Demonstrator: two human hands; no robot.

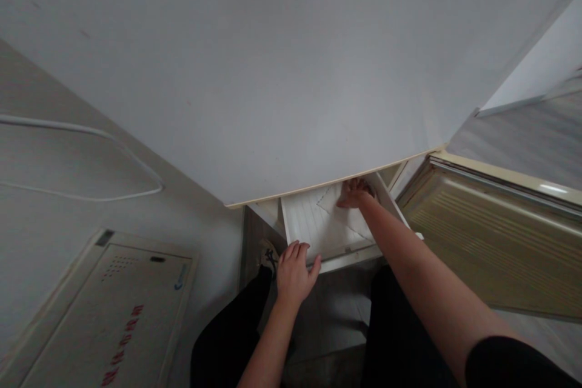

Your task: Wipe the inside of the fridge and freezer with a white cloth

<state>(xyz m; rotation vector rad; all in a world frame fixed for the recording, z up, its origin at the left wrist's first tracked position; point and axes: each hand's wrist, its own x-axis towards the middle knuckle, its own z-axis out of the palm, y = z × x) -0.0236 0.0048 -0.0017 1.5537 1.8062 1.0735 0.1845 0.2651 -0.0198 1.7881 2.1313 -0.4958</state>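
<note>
A white drawer is pulled out from under a pale desk top. My left hand rests on the drawer's front left corner, fingers curled over its edge. My right hand reaches deep into the drawer, fingers bent down on a white sheet of paper lying inside. The far end of the drawer is hidden beneath the desk top.
A beige ribbed cabinet stands to the right of the drawer. A wall panel with red lettering and a white cable are on the left wall. My legs in black trousers are below, a shoe beside the drawer.
</note>
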